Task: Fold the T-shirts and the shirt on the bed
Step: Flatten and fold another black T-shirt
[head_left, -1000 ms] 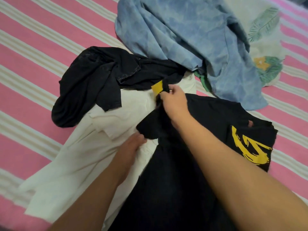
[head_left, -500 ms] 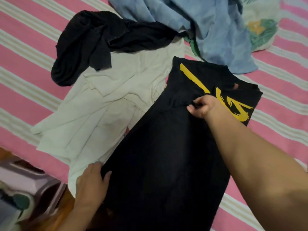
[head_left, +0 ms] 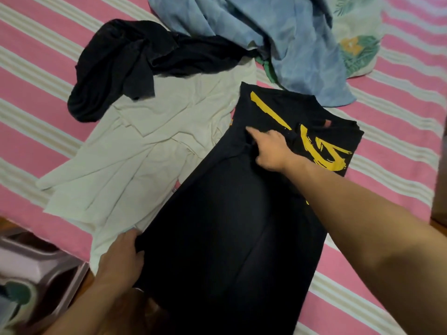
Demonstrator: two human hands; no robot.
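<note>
Head view. Black T-shirt (head_left: 225, 226) with yellow print lies lengthwise on the bed (head_left: 399, 131), its hem end at the near edge, its left side overlapping the white shirt (head_left: 145, 151).

Left hand (head_left: 121, 259) at the near-left hem corner, fingers curled round the black fabric edge, gripping it.

Right hand (head_left: 271, 151) rests on the upper part of the black T-shirt beside the print; index finger stretched flat toward the left, other fingers loosely bent, nothing pinched that I can see.

White shirt spread crumpled, left of centre. Second black garment (head_left: 125, 66) bunched on its far end. Blue shirt (head_left: 285, 37) heaped at the far side, partly over a leaf-print pillow (head_left: 360, 44).
</note>
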